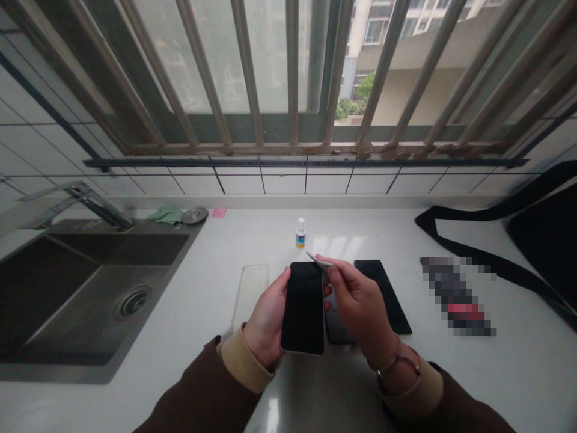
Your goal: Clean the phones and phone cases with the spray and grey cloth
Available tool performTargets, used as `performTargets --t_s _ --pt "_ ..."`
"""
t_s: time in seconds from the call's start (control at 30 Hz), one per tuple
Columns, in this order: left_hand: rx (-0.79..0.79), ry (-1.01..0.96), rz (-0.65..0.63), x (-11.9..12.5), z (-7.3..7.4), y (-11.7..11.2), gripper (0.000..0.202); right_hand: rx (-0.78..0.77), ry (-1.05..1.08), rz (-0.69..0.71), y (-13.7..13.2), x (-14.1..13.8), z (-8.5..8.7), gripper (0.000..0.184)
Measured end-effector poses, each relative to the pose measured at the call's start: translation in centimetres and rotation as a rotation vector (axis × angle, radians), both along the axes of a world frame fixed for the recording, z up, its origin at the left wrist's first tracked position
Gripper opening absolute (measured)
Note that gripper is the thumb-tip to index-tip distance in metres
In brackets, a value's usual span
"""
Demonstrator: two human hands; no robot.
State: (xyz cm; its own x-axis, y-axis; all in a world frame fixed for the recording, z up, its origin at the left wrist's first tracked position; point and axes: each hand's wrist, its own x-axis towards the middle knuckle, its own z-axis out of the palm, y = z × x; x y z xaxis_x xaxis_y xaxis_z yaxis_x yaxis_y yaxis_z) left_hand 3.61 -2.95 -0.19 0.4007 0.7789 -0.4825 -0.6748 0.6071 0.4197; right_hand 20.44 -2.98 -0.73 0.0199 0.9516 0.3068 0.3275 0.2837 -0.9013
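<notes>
A black smartphone (303, 308) lies in my left hand (265, 322), its dark screen facing up, fingers wrapped round its edges. Between the thumb and fingers of my right hand (360, 300) is a thin pale flat piece (319, 260), held over the phone's upper right corner; its kind is not clear. A clear phone case (249, 291) rests on the counter left of the phone. Under and beyond my right hand lies a black tablet (387, 294), partly hidden. Past the phone stands a small white bottle (300, 233) with a blue and yellow label.
On the left is a steel sink (106, 361) with a faucet (90, 204). Behind it sit a green cloth (166, 215), a metal drain cover (195, 215) and a pink piece (219, 213). A black strap (473, 213) and a blurred-out item (457, 294) lie right. Barred window behind.
</notes>
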Motion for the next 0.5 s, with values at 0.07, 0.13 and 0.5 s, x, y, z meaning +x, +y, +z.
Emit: performTargets --t_s 0.07,0.13,0.5 --pt "-0.001 0.011 0.082 0.1 -0.1 0.2 0.047 0.030 0.022 0.067 -0.3 -0.5 0.0 0.033" --pt "-0.015 0.029 0.143 -0.1 0.0 0.5 0.050 0.029 0.056 0.130 -0.7 -0.9 0.0 0.030" --pt "0.018 0.061 0.398 -2.3 2.5 1.3 0.054 -0.305 0.530 0.284 -0.2 -0.7 -0.7 0.032"
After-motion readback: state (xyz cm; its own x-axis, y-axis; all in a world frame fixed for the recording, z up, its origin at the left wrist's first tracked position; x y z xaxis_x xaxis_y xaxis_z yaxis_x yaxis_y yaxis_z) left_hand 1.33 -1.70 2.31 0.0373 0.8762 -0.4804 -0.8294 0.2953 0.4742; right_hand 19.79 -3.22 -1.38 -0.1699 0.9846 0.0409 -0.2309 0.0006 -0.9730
